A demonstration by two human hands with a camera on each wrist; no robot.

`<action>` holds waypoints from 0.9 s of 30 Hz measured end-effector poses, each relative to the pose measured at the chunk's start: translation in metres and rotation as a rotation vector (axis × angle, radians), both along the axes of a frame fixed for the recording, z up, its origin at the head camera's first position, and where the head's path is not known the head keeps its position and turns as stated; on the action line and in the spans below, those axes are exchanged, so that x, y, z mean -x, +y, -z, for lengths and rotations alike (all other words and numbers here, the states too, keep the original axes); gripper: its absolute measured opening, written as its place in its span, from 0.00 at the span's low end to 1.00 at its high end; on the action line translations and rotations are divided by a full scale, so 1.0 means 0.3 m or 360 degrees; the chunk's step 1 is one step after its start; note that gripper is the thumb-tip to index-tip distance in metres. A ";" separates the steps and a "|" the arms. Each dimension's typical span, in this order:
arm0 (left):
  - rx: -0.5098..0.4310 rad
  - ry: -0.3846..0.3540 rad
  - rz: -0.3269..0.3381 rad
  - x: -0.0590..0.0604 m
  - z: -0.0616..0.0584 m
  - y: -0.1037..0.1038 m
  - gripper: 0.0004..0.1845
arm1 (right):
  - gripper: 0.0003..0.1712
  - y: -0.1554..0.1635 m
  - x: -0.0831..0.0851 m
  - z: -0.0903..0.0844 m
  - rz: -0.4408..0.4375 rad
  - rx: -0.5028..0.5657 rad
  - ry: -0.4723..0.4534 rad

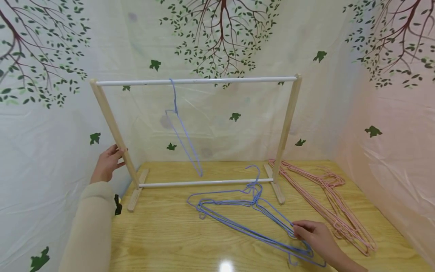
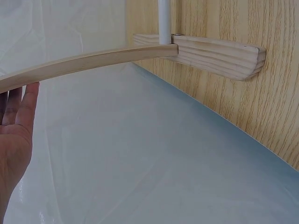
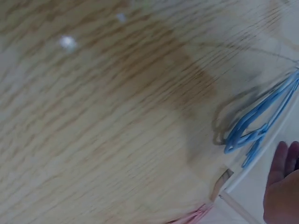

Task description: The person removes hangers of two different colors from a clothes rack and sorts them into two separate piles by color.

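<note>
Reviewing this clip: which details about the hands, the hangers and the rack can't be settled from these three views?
- Head view: whether the right hand pinches a wire of the pile of blue wire hangers or only touches it; the fingers cover the contact.
- Right wrist view: motion blur; the pile's count is unreadable.
- Left wrist view: the left hand is cut by the edge, so its contact with the slanted wooden post of the rack is unclear.
- Head view: pink wire hangers overlap, uncountable.

Blue hangers (image 1: 244,215); pink hangers (image 1: 326,200); tree-print backdrop (image 1: 221,41).
</note>
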State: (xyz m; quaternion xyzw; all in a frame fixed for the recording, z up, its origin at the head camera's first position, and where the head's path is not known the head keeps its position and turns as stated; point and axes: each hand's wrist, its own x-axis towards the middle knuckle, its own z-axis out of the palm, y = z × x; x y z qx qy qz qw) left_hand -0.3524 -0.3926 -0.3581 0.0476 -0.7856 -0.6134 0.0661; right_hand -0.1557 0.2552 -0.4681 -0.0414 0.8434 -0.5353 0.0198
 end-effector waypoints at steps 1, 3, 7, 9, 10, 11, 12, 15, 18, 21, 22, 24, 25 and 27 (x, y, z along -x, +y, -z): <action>-0.0006 0.0000 0.0002 0.011 0.002 -0.002 0.34 | 0.20 -0.002 0.009 0.007 0.0034 -0.0038 -0.0027; -0.0011 0.0001 0.0008 0.030 0.006 -0.007 0.34 | 0.19 -0.006 0.024 0.022 0.0086 -0.0156 -0.0023; 0.0005 0.0013 0.0035 0.065 0.010 -0.017 0.34 | 0.13 -0.014 0.052 0.041 0.0154 -0.0524 0.0225; 0.0011 0.0016 0.0050 0.083 0.013 -0.022 0.34 | 0.12 -0.022 0.067 0.039 0.0206 -0.0666 0.0388; 0.0011 0.0018 0.0057 0.092 0.013 -0.024 0.34 | 0.12 -0.027 0.075 0.035 0.0231 -0.0716 0.0463; 0.0001 0.0018 0.0062 0.102 0.015 -0.027 0.34 | 0.13 -0.032 0.085 0.029 0.0250 -0.0736 0.0515; -0.0003 0.0015 0.0065 0.111 0.016 -0.029 0.34 | 0.13 -0.038 0.095 0.021 0.0266 -0.0749 0.0552; -0.0014 -0.0002 0.0060 0.109 0.016 -0.024 0.34 | 0.12 -0.048 0.109 -0.022 0.0252 -0.0740 0.0571; -0.0009 -0.0009 0.0056 0.104 0.015 -0.021 0.34 | 0.13 -0.083 0.133 -0.083 0.0222 -0.0695 0.0596; 0.0003 -0.0007 0.0050 0.095 0.012 -0.020 0.34 | 0.13 -0.150 0.169 -0.152 0.0210 -0.0589 0.0689; 0.0008 -0.0004 0.0048 0.092 0.010 -0.020 0.34 | 0.13 -0.178 0.183 -0.175 0.0205 -0.0545 0.0743; 0.0008 -0.0003 0.0041 0.086 0.008 -0.019 0.33 | 0.13 -0.241 0.211 -0.220 0.0197 -0.0460 0.0831; 0.0009 -0.0004 0.0036 0.083 0.007 -0.019 0.33 | 0.13 -0.275 0.222 -0.245 0.0182 -0.0412 0.0857; 0.0008 -0.0006 0.0026 0.079 0.005 -0.019 0.33 | 0.13 -0.344 0.245 -0.294 0.0134 -0.0345 0.0902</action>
